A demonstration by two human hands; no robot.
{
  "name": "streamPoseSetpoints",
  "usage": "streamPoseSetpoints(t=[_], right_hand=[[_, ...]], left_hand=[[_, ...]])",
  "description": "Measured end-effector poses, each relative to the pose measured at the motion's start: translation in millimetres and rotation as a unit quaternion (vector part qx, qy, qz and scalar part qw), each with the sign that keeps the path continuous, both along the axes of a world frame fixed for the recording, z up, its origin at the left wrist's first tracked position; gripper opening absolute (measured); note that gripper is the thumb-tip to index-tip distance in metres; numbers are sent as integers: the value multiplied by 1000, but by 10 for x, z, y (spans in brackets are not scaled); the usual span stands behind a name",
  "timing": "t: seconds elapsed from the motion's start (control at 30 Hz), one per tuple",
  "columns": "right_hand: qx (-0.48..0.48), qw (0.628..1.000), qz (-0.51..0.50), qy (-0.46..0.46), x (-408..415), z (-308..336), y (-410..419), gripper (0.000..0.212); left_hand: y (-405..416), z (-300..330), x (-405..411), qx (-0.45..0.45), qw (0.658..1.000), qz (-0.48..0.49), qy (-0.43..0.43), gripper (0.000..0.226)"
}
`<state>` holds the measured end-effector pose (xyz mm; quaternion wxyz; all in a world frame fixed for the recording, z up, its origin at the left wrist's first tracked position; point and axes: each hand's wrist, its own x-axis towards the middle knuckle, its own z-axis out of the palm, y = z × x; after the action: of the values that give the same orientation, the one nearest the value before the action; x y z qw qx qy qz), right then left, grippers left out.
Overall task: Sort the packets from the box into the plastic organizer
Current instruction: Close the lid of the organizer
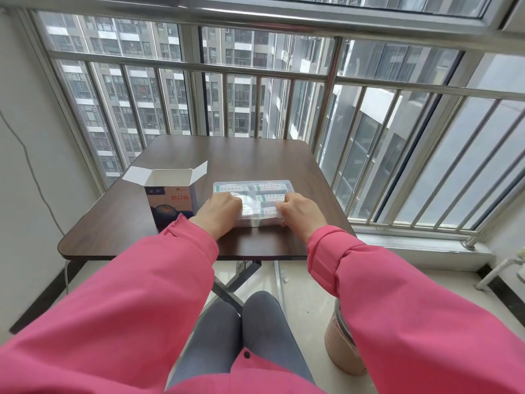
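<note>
A: Status?
B: I see both grips curled on the organizer (pixel 252 201) near the tabletop (pixel 113 223) front edge: left hand (pixel 220 213), right hand (pixel 301 213). Packets (pixel 271 196) inside; box (pixel 170 200) far-left looks empty. Nearly done, I'd say.

We see the organizer filled and the box open

Our clear rectangular plastic organizer (pixel 257 191) lies flat between our hands, white green-printed packets (pixel 271 196) inside; the open-flapped white-and-blue cardboard box (pixel 171 198) stands upright just left of our left hand.
</note>
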<state>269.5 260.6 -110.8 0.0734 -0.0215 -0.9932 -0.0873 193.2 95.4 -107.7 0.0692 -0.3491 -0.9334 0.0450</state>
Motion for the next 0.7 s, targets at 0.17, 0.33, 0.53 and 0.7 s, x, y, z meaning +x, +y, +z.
streamPoseSetpoints(t=[0.17,0.33,0.53,0.7], right_hand=[[13,1000,-3,3,17,-11,-45,24],[34,999,-8,11,48,-49,-62,25],[42,999,-2,9,37,-19,-72,26],[36,999,2,-12,44,52,-63,27]], left_hand=[[32,8,47,-14,1000,-17,14,28],[37,58,106,-31,999,-14,6,30],[87,143,272,-117,990,-43,63,36],[125,158,244,-161,983,-47,75,27]])
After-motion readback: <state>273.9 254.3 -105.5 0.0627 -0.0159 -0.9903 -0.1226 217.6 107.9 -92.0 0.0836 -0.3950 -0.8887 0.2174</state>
